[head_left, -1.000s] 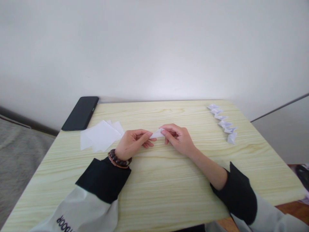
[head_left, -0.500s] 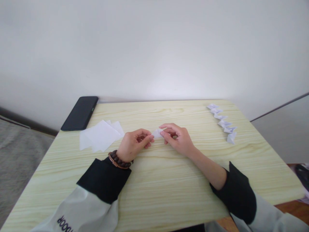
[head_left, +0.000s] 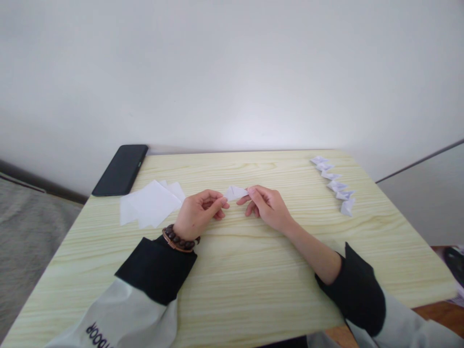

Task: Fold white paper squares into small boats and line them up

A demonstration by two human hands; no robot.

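Note:
Between my two hands is a small folded piece of white paper [head_left: 235,193], roughly triangular with a crease line down its face. My left hand [head_left: 201,211] pinches its left corner between thumb and fingertips. The right corner is gripped by my right hand [head_left: 266,205], thumb on top and forefinger beneath. Both hands are closed on the paper, above the middle of the wooden table [head_left: 250,270]. A dark beaded bracelet [head_left: 180,240] circles my left wrist.
Left of my left hand lie several overlapping white paper sheets [head_left: 152,202]. A black tablet or phone [head_left: 121,170] rests at the far left corner. Several folded white paper shapes [head_left: 337,185] stand in a slanting row at the right. A white wall [head_left: 232,77] rises behind the table.
The folded paper is now stretched out wider and shows more of its triangular face. My right thumb and fingers have shifted out to its right corner; my left hand has barely moved.

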